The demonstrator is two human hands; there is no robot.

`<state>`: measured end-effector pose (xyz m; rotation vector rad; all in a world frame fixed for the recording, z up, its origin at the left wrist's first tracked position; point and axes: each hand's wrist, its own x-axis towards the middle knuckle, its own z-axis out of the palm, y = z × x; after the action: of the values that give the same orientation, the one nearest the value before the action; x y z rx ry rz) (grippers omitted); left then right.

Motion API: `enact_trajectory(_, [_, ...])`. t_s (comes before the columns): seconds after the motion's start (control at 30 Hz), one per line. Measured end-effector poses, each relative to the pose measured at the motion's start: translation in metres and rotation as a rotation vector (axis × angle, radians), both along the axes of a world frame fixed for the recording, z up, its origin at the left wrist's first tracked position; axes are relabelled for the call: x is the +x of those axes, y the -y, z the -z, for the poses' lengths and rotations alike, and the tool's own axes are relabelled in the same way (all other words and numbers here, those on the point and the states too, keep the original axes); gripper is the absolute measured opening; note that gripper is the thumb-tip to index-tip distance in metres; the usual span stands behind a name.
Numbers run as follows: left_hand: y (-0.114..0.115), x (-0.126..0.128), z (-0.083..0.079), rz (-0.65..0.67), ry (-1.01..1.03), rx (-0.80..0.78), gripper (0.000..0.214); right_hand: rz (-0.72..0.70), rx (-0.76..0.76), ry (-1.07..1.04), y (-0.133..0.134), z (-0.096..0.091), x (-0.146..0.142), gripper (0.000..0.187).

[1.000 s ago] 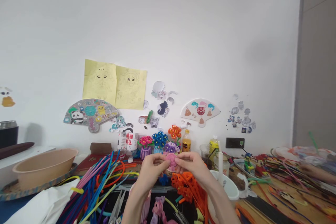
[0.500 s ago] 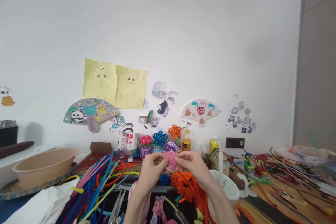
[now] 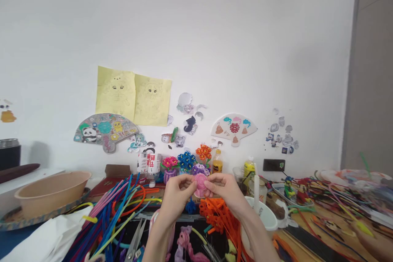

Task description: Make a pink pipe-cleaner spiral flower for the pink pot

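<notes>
Both my hands are raised over the cluttered craft table and pinch a small round pink pipe-cleaner piece (image 3: 200,182) between them. My left hand (image 3: 178,193) grips its left side with curled fingers. My right hand (image 3: 224,190) grips its right side, fingers closed around it. Below the hands lie a blue pipe-cleaner flower (image 3: 190,206) and a heap of orange pipe cleaners (image 3: 219,217). Behind them stand small pipe-cleaner flower pots (image 3: 186,162) against the wall.
A sheaf of coloured pipe cleaners (image 3: 118,213) and scissors (image 3: 136,237) lie at the left, near a tan bowl (image 3: 50,192). A white bowl (image 3: 265,217), bottles (image 3: 249,170) and more craft pieces crowd the right. Drawings and paper fans hang on the wall.
My hands have risen slightly with the pink piece and turned it a little; the view shifted slightly. Nothing was let go.
</notes>
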<state>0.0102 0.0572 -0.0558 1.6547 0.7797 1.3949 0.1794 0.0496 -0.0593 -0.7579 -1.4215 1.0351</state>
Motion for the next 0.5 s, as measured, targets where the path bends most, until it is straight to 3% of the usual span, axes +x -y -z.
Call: enact_trajectory(0.5, [0.0016, 0.0002, -0.0017, 0.015, -0.014, 0.015, 0.021, 0.017, 0.009, -0.023, -0.0019, 0.0018, 0.001, 0.039])
